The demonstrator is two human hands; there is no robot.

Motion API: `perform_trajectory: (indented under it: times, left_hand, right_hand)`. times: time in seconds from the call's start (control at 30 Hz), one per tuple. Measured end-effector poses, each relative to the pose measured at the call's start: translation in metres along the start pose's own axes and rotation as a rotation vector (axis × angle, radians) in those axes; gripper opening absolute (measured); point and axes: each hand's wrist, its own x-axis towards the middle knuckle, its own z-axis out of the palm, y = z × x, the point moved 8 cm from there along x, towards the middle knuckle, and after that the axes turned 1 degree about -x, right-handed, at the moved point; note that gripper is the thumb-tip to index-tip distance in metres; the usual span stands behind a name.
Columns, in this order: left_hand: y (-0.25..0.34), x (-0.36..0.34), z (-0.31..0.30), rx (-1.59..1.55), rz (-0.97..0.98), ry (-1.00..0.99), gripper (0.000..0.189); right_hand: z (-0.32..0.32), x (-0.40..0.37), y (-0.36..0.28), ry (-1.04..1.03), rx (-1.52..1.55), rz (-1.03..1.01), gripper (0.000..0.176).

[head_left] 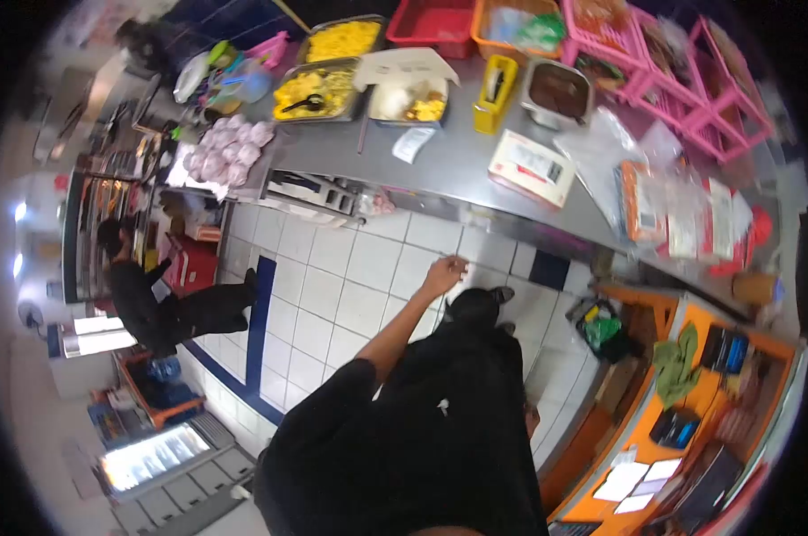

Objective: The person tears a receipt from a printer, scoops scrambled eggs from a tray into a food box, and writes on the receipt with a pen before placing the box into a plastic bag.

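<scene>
My left hand (445,275) hangs over the tiled floor in front of the steel counter (333,147), its fingers loosely bent and nothing seen in it. Beside my dark clothing only a sliver of my right hand (532,420) shows, with its fingers hidden. On the counter stands an open carton (413,67) with white and yellow food inside. Left of it are a tray of yellow food with a black spoon (311,104) and a second yellow-filled tray (343,40). A white box with a label (533,167) lies near the counter's front edge.
Along the counter are a yellow holder (494,94), a steel pan of dark sauce (558,94), pink baskets (681,85) and plastic packets (643,204). Wrapped whitish bundles (227,152) sit left. A person in dark clothes (145,295) stands left; an orange desk (632,406) stands right.
</scene>
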Motion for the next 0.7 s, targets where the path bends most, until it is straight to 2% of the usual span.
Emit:
perform_trajectory:
  times: [0.03, 0.1, 0.13, 0.17, 0.23, 0.3, 0.33, 0.4, 0.43, 0.47, 0.5, 0.53, 0.57, 0.6, 0.63, 0.67, 0.7]
  left_hand:
    - [-0.003, -0.016, -0.007, 0.008, -0.001, 0.020, 0.036]
    - [-0.027, -0.047, -0.024, 0.009, 0.045, 0.078, 0.034]
    - [-0.035, -0.061, -0.032, -0.003, 0.054, 0.084, 0.032]
    - [-0.048, -0.070, -0.038, -0.004, -0.071, 0.088, 0.029]
    - [-0.064, -0.079, -0.054, -0.217, -0.184, 0.144, 0.027]
    - [-0.052, -0.070, -0.084, -0.381, -0.033, 0.246, 0.027]
    - [-0.049, -0.059, -0.102, -0.394, -0.048, 0.272, 0.029]
    - [-0.030, -0.021, -0.150, -0.484, 0.079, 0.374, 0.032]
    - [-0.020, 0.000, -0.177, -0.557, 0.124, 0.361, 0.037]
    - [-0.011, 0.026, -0.209, -0.562, 0.154, 0.412, 0.034]
    - [0.034, 0.027, -0.250, -0.356, 0.211, 0.491, 0.030]
    - [0.028, 0.064, -0.279, -0.655, 0.287, 0.516, 0.029]
    - [0.004, 0.117, -0.318, -0.605, 0.187, 0.534, 0.029]
    - [0.043, 0.117, -0.346, -0.709, 0.311, 0.530, 0.027]
    - [0.035, 0.149, -0.374, -0.881, 0.249, 0.554, 0.029]
    - [0.044, 0.168, -0.403, -0.832, 0.309, 0.586, 0.029]
    - [0.049, 0.190, -0.427, -0.818, 0.264, 0.612, 0.034]
  right_hand:
    - [-0.014, 0.028, 0.003, -0.032, 0.003, -0.029, 0.051]
    - [-0.021, 0.052, 0.047, -0.416, 0.220, 0.228, 0.040]
    - [-0.008, 0.055, 0.037, -0.429, 0.219, 0.212, 0.040]
    - [-0.005, 0.060, 0.017, -0.354, 0.163, 0.212, 0.038]
    - [-0.004, 0.056, -0.035, -0.196, 0.041, 0.208, 0.036]
    - [-0.013, 0.052, -0.066, -0.027, -0.088, 0.221, 0.034]
    - [-0.008, 0.054, -0.076, -0.032, -0.111, 0.210, 0.034]
    - [0.011, 0.060, -0.083, -0.098, 0.018, 0.094, 0.034]
    - [0.026, 0.059, -0.092, -0.092, 0.014, 0.094, 0.034]
    - [0.045, 0.058, -0.106, -0.044, -0.009, 0.095, 0.032]
    - [0.061, 0.051, -0.114, 0.021, -0.023, 0.103, 0.030]
    - [0.076, 0.056, -0.114, 0.024, -0.084, 0.081, 0.026]
    - [0.094, 0.060, -0.111, 0.043, -0.130, 0.063, 0.023]
    - [0.124, 0.046, -0.138, 0.059, -0.138, -0.003, 0.020]
    - [0.160, 0.038, -0.172, 0.014, -0.320, -0.125, 0.013]
    - [0.199, 0.028, -0.204, 0.017, -0.294, -0.102, 0.006]
    - [0.241, 0.008, -0.257, -0.016, -0.426, -0.219, 0.014]
